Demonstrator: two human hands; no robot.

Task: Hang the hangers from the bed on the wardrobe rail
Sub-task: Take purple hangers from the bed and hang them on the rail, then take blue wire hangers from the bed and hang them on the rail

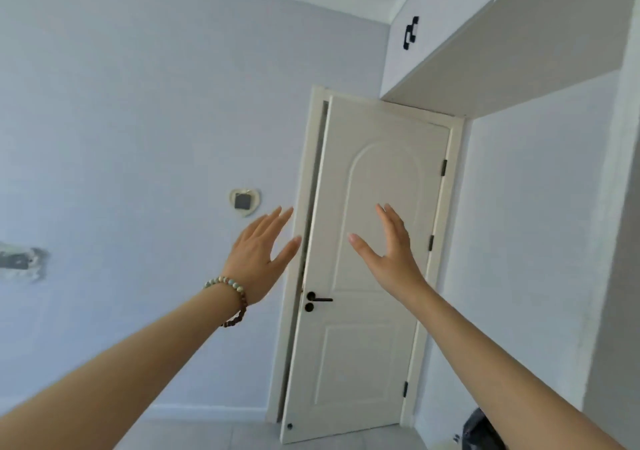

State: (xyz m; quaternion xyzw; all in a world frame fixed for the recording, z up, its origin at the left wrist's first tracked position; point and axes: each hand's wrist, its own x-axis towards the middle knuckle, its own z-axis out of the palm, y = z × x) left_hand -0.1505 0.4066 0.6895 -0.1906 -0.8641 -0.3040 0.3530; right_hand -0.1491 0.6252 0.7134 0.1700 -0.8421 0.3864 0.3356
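Both my arms stretch out in front of me at chest height. My left hand (261, 254), with a beaded bracelet on its wrist, has straight spread fingers and holds nothing. My right hand (389, 250) is likewise flat, fingers straight, palm turned inward, empty. No hanger, bed or wardrobe rail shows in this view.
A cream door (367, 276) with a black handle (317, 299) stands slightly ajar straight ahead. A pale wall is on the left, with a heart-shaped switch plate (244, 201). A boxed white overhead cabinet (502, 55) runs above right. A dark object (481, 429) sits on the floor at lower right.
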